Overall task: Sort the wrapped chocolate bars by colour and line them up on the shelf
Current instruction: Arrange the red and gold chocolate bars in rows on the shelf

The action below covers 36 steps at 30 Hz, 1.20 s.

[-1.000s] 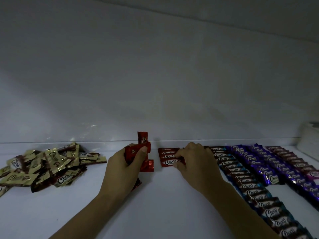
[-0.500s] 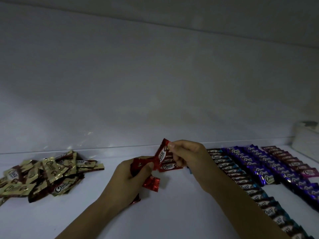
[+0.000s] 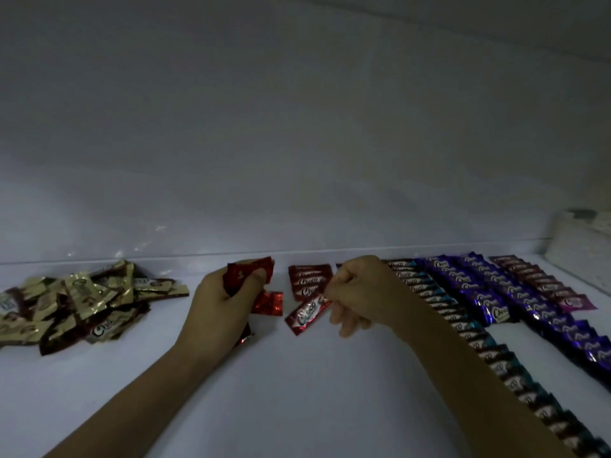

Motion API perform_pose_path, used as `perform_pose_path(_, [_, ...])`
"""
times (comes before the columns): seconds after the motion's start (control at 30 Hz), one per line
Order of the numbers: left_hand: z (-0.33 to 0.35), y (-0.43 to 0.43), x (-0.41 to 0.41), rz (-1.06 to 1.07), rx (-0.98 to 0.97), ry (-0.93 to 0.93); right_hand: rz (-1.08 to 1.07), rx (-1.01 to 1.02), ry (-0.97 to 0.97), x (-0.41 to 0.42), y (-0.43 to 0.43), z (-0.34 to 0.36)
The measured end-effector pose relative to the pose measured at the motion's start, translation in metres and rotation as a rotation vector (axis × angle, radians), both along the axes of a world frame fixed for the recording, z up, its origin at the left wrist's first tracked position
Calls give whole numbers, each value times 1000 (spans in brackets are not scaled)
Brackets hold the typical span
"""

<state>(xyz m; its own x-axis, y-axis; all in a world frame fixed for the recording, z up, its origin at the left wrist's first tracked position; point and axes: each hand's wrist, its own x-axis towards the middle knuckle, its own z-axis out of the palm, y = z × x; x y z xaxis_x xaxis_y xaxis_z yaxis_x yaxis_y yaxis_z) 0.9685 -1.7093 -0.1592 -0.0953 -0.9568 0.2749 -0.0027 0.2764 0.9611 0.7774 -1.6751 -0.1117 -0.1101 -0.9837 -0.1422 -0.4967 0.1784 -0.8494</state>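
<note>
My left hand (image 3: 220, 305) grips a bunch of red wrapped bars (image 3: 248, 274), and some of them stick out above and below my fingers. My right hand (image 3: 360, 292) pinches one red bar (image 3: 305, 314) by its end, holding it tilted just in front of a short row of red bars (image 3: 309, 280) lying on the white shelf (image 3: 297, 391). To the right run long rows of teal-and-brown bars (image 3: 463, 328), purple bars (image 3: 489, 302) and pink bars (image 3: 545, 285). A loose heap of gold bars (image 3: 79, 305) lies at the left.
A white box (image 3: 582, 249) stands at the back right corner of the shelf. The shelf's white back wall (image 3: 297, 160) rises right behind the rows.
My right hand has taken one red bar from the bunch in my left hand and brought it down and to the right, in front of the red row. The view has dropped slightly.
</note>
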Motion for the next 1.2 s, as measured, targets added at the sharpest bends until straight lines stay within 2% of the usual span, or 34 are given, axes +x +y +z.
perform_pose_path(0.1, [2, 3, 0, -12, 4, -20, 30, -26, 554, -6, 4, -3])
perform_pose_path(0.13, [3, 5, 0, -17, 4, -31, 51, -90, 648, -8, 4, -3])
perform_pose_path(0.27, [4, 4, 0, -4, 4, -50, 232, -223, 523, -6, 4, -5])
perform_pose_path(0.37, [3, 3, -1, 7, 4, -52, 257, -260, 612, -5, 4, -11])
perform_pose_path(0.67, [-1, 0, 1, 31, 14, -85, 78, -339, 816, -7, 1, -15])
perform_pose_path(1.2, [-5, -3, 1, 37, 46, -117, 64, -346, 786, -7, -1, -16])
